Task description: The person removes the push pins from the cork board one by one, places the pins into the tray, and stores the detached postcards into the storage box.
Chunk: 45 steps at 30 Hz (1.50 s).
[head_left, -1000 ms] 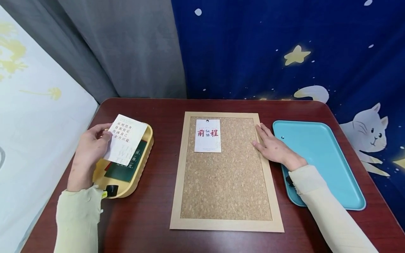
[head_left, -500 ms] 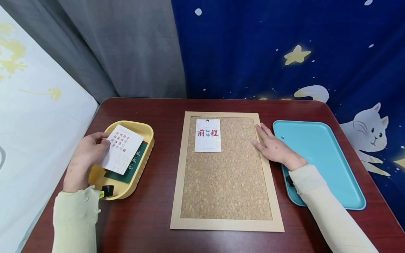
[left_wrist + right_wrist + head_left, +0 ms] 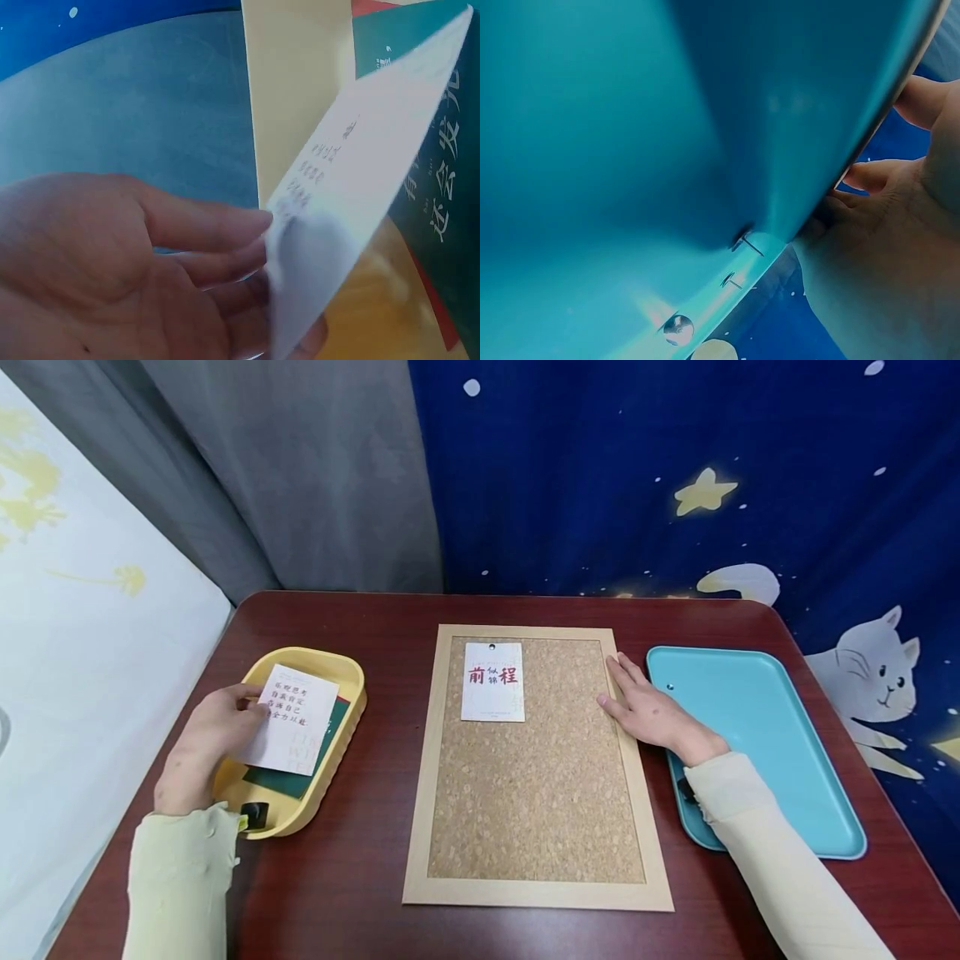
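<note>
My left hand (image 3: 217,722) pinches a white card (image 3: 296,718) with printed writing by its left edge, over the yellow basket (image 3: 347,743). In the left wrist view, the thumb lies on the card's written face, with fingers behind it. Beneath it lie a green card (image 3: 454,139) and a red card (image 3: 436,307), mostly covered. My right hand (image 3: 652,712) rests with spread, straight fingers on the right side of the wood-framed corkboard (image 3: 540,802). Another white card (image 3: 492,700) with large red characters hangs at the board's upper left, a thumbtack (image 3: 492,646) at its top.
Right of the board is a blue tray (image 3: 787,760), partly under my right forearm. Several metal thumbtacks (image 3: 679,330) lie along its edge in the right wrist view. Bare tabletop (image 3: 375,827) separates basket and board. Curtains (image 3: 337,485) hang behind the table.
My left hand has lowered the white card towards the basket and turned it more upright in view, covering more of the green card. The right hand stays put.
</note>
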Tool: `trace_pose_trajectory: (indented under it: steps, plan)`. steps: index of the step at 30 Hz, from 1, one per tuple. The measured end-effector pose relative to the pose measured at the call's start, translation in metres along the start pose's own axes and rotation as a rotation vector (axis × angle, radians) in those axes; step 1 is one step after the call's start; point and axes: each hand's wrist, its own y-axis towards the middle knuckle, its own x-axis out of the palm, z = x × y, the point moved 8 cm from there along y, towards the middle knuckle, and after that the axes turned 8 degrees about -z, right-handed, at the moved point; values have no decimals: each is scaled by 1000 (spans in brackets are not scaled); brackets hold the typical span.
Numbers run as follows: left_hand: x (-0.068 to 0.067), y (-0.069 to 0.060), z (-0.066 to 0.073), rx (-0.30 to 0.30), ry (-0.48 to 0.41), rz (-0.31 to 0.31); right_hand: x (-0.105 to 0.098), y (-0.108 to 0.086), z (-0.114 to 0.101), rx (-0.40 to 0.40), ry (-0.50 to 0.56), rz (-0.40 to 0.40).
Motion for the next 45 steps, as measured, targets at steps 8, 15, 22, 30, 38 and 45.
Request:
trace_pose_trajectory:
  steps: [8,15,22,30,38,45]
  plan:
    - [5,0,-2,-18,-16,-73,0,0,1,4,5,-3]
    - [11,-4,-5,-32,-17,-106,1,0,1,5,3,-4]
    - [17,-8,-8,-72,-68,-145,1,1,1,2,-2,1]
    - [19,-8,-6,-45,-66,-157,1,2,1,5,1,0]
    - [13,-6,4,27,-22,-33,-1,3,0,2,-8,9]
    - [11,-8,9,30,-57,33,-1,2,0,2,-4,7]
